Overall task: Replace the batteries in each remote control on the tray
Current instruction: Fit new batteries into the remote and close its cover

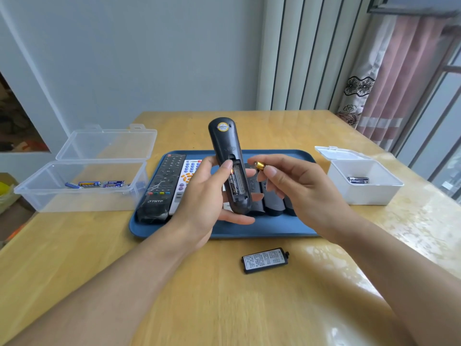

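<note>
Mid-frame, above blue plastic tray point(174, 232): left hand point(199, 196) gripping upturned black remote point(225, 156), compartment open; right hand point(299, 186) pinching gold-ended battery point(260, 165). Next, probably: seating or discarding, unclear which.

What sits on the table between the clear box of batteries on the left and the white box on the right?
In the head view, the blue tray of remotes lies between the clear box and the white box.

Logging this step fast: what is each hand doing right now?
Left hand: grips the dark remote, its battery bay open.
Right hand: pinches a gold battery.
</note>
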### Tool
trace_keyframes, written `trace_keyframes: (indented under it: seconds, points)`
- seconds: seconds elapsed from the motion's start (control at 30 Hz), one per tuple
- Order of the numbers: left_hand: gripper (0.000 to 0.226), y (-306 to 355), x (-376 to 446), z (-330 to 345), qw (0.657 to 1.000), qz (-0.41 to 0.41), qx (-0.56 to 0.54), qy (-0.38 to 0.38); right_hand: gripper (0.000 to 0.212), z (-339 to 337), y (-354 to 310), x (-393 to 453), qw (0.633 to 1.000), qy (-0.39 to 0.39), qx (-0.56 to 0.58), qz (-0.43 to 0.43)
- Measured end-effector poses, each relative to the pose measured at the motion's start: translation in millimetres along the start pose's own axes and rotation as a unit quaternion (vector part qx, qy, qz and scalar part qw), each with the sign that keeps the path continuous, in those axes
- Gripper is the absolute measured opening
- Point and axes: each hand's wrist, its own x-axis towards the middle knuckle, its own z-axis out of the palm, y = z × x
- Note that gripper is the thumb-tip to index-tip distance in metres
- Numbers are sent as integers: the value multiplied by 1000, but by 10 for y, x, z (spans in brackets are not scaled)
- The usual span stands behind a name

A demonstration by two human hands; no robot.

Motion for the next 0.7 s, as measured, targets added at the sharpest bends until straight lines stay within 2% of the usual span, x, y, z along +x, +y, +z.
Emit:
trace_keyframes:
  seconds: [0.2,0.3,0.4,0.5,0.6,0.7]
  points:
    - [25,-17,23,-26,996,23,77,23,19,13,-8,-7,999,8,36,-1]
    - [28,-15,35,-33,996,22,85,22,29,1,-3,-8,1000,-1,12,-24]
    - [29,-11,35,-23,999,10,46,1,30,4,-15,-12,999,-12,18,-43]
    - [28,-20,40,-23,1000,1,14,-19,11,14,-1,-10,997,-13,72,-37]
    - [27,-45,54,-35,999,-7,-34,-24,14,40,-20,-12,991,-3,128,-29]
    - [30,-62,56,-28,998,-7,-61,-33,18,66,-9,-38,994,42,97,-42]
